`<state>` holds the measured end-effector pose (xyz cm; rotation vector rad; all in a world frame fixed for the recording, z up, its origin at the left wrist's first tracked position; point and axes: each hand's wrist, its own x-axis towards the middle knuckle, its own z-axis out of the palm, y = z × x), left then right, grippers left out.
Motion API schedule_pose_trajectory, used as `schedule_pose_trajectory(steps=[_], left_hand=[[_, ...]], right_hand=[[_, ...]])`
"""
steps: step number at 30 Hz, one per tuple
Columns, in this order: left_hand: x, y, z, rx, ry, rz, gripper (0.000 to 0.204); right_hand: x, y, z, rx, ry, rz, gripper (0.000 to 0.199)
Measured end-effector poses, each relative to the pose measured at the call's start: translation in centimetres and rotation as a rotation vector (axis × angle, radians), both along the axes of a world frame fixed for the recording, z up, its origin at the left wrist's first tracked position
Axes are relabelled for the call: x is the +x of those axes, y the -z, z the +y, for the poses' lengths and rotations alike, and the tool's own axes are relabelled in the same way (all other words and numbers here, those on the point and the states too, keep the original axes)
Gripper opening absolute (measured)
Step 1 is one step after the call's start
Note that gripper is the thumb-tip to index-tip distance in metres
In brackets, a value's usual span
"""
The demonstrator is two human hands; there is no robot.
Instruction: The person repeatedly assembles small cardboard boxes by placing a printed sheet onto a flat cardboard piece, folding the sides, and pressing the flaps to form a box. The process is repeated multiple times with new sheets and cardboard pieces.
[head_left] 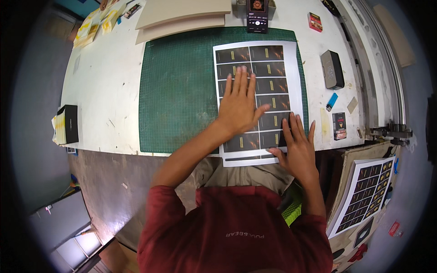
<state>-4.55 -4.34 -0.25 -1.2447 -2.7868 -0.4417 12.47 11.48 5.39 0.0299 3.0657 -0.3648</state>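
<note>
Head view, centre-right of frame: printed sheet (pixel 277 73) w/ two columns of dark label panels lies flat on green cutting mat (pixel 177 86), its lower edge overhanging the mat and the white table (pixel 104 86) edge toward the person. Left hand (pixel 239 107) is pressed palm-down on the sheet's left column, fingers spread flat & pointing to the top of frame, gripping nothing. Right hand (pixel 298 148) rests at the sheet's lower-right corner, fingers extended & open, tips on the paper, nothing held. Assessment: sheet looks thin, light, flexible; prob. glossy so may slide on mat; creases easily. Best hold appears to be the white margin or overhanging lower edge, not the printed panels. Sheet sits directly under both sets of fingers, touching. Second similar sheet (pixel 368 191) lies lower right, apart. Phone (pixel 257 16) stands at top centre; blue lighter (pixel 332 101) right of mat.
</note>
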Motion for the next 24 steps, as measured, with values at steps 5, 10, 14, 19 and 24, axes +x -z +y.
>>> schedule_pose_trajectory(steps=[5,10,14,19,24], left_hand=[[-2.9,0.6,2.9,-0.007,0.014,0.078,0.098],[-11.2,1.6,11.3,0.065,-0.036,-0.008,0.095],[-5.2,0.8,11.5,-0.018,0.25,0.008,0.081],[5.0,-1.9,3.2,0.104,0.504,-0.428,0.076],[3.6,-4.1,-3.5,0.326,0.246,-0.43,0.088]], right_hand=[[1.3,1.8,0.2,-0.15,0.02,0.018,0.082],[1.1,1.6,-0.1,-0.188,0.02,0.037,0.081],[1.2,1.9,0.0,-0.165,0.055,0.039,0.08],[1.2,1.6,0.0,-0.223,0.078,0.072,0.071],[0.0,0.8,4.7,-0.604,0.221,0.107,0.07]])
